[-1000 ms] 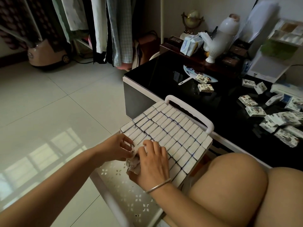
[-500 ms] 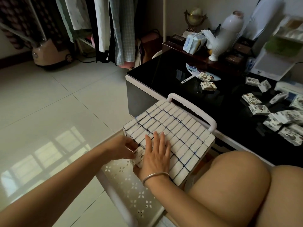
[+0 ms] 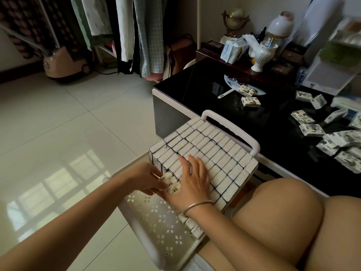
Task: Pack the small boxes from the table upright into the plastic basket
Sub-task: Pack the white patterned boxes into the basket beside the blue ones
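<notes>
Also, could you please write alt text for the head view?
A person's right hand lies flat on rows of upright small boxes in a plastic basket, while the left hand pinches a few boxes at their near edge; loose boxes lie on the black table.

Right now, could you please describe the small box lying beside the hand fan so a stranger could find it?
On the black glass table, find the hand fan with its white handle. Two boxes lie there, away from the heap; the box you want rests flat on bare glass, while its neighbour sits on the fan.
</notes>
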`<act>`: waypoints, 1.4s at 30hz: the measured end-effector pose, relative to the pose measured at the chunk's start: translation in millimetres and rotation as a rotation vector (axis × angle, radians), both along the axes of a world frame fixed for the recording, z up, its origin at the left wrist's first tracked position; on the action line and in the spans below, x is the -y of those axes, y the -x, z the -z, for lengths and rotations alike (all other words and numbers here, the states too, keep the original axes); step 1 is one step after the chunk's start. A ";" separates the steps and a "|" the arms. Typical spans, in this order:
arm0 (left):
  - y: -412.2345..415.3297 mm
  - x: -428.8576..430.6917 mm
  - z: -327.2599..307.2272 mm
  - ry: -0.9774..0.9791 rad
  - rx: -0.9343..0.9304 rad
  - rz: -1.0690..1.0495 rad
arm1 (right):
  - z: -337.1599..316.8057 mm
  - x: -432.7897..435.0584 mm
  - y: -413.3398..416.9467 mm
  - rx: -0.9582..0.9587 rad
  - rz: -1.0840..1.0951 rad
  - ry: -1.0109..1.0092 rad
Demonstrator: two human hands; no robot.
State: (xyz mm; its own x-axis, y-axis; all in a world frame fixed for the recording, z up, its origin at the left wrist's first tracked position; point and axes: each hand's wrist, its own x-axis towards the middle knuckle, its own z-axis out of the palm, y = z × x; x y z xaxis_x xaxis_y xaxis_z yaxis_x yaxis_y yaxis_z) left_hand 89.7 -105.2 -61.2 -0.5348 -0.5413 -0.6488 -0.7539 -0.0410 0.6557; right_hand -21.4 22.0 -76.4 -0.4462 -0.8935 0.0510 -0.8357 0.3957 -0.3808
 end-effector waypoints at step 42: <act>433.4 7.5 3.5 1.053 0.011 0.550 | -17.3 -64.9 391.4 -0.106 0.408 -0.149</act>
